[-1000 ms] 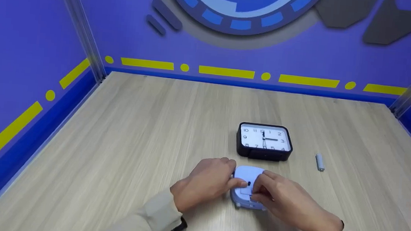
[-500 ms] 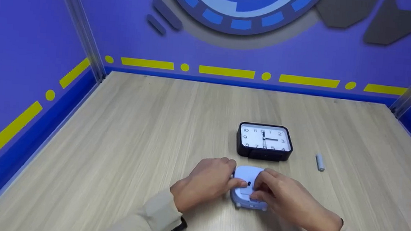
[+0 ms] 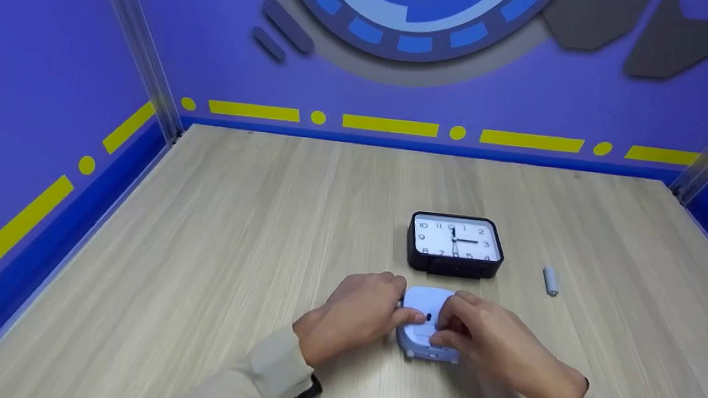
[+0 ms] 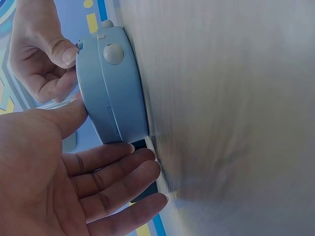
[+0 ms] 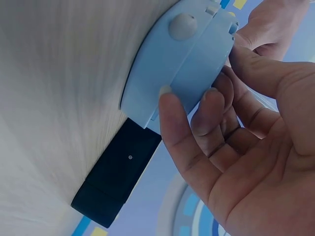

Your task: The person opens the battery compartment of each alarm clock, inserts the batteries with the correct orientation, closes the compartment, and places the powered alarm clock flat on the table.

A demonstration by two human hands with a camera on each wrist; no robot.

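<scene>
A light-blue rounded alarm clock (image 3: pixel 427 297) lies face down on the table, its back plate with a small dark hole turned up. My left hand (image 3: pixel 356 318) holds its left side, thumb across the back and fingers along the edge. From the right, my right hand (image 3: pixel 501 343) grips the clock with fingers curled over the back and the thumb at the lower part of it. The right wrist view shows the little finger against the side wall of the clock (image 5: pixel 152 73). Round feet (image 4: pixel 113 54) stick out of its base. The right fingers hide part of the back.
Just behind, a black rectangular alarm clock (image 3: pixel 456 243) lies face up. A grey battery (image 3: pixel 550 281) rests on the wooden table (image 3: pixel 263 217) to the right. Blue printed panels (image 3: pixel 370 91) wall in the back and both sides.
My right thumb has shifted very slightly left on the back of the light-blue alarm clock. The left hand, both clocks and the battery stay in place.
</scene>
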